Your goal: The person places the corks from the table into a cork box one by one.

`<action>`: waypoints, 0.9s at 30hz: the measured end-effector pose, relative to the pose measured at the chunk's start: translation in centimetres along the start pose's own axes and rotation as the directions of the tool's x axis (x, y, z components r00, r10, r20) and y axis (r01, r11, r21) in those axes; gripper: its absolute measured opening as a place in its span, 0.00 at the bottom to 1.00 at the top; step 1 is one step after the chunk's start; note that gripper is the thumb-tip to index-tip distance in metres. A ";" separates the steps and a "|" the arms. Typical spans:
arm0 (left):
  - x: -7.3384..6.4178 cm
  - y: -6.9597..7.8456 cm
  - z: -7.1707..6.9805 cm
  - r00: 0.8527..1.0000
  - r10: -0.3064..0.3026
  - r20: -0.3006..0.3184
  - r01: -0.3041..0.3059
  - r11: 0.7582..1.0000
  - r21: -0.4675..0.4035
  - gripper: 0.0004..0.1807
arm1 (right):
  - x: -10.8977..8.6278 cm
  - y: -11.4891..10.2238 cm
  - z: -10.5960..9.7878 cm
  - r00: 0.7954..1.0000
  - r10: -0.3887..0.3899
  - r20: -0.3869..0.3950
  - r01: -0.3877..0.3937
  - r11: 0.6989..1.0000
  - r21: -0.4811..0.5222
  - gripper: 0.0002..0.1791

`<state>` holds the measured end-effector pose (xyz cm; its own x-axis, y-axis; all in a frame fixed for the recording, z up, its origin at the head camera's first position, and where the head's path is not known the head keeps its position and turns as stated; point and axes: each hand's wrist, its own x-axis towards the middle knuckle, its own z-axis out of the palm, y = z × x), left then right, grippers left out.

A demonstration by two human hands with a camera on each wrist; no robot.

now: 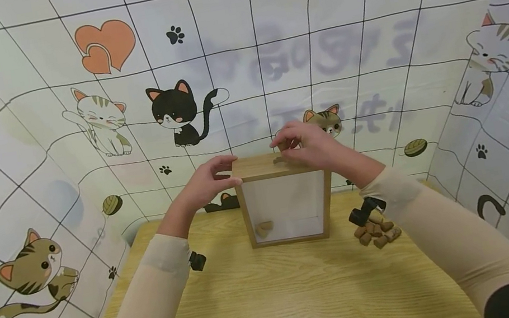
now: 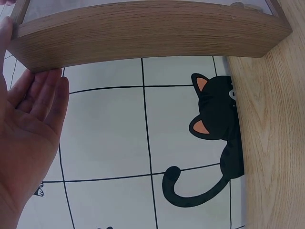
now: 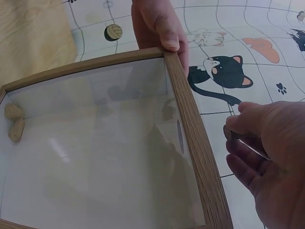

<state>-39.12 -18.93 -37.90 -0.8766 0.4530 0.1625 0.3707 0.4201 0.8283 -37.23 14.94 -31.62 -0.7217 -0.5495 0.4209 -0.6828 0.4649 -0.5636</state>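
The right hand pinches 1 small brown stone-like piece, just beyond the rim of the upright wood-framed, clear-fronted box in the right wrist view, mostly finger-hidden from the head view. The left hand grips the box at 10 o'clock. Inside, at 7, sit 2 tan lumps; at 4, a brown heap, partly hidden by the black wrist camera. Yellow wooden table stretches toward 6.

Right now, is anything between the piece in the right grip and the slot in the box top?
Nothing visible: the right grip pinches the piece above the box top, near the slot, though it may hide part of that slot in the head view. The left grip is at the box's left end, well clear.
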 end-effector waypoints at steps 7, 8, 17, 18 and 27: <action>0.1 -0.1 0.0 1.000 -0.001 -0.008 0.001 1.000 -0.005 0.38 | 0.1 -0.3 0.8 0.998 0.059 0.024 -0.059 0.998 0.015 0.18; 0.1 -0.1 0.0 1.000 0.000 -0.008 0.000 1.000 -0.006 0.38 | 0.1 -0.3 0.9 0.997 0.070 0.030 -0.071 0.997 0.018 0.18; 0.1 -0.3 0.0 1.000 0.007 -0.006 -0.007 1.000 -0.002 0.39 | 0.1 -0.4 1.2 0.992 0.116 0.046 -0.117 0.993 0.014 0.15; 0.1 -0.3 0.0 1.000 0.006 -0.006 -0.006 1.000 -0.004 0.39 | 0.1 -0.3 1.2 0.992 0.118 0.045 -0.119 0.993 0.012 0.15; 0.0 -0.2 0.1 1.000 0.003 0.000 -0.003 1.000 -0.014 0.38 | 0.2 -0.1 1.1 0.989 0.142 0.049 -0.142 0.990 0.007 0.15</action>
<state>-39.19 -18.94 -38.07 -0.8757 0.4539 0.1649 0.3686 0.4076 0.8354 -37.16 14.01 -32.31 -0.8047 -0.5114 0.3015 -0.5724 0.5336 -0.6226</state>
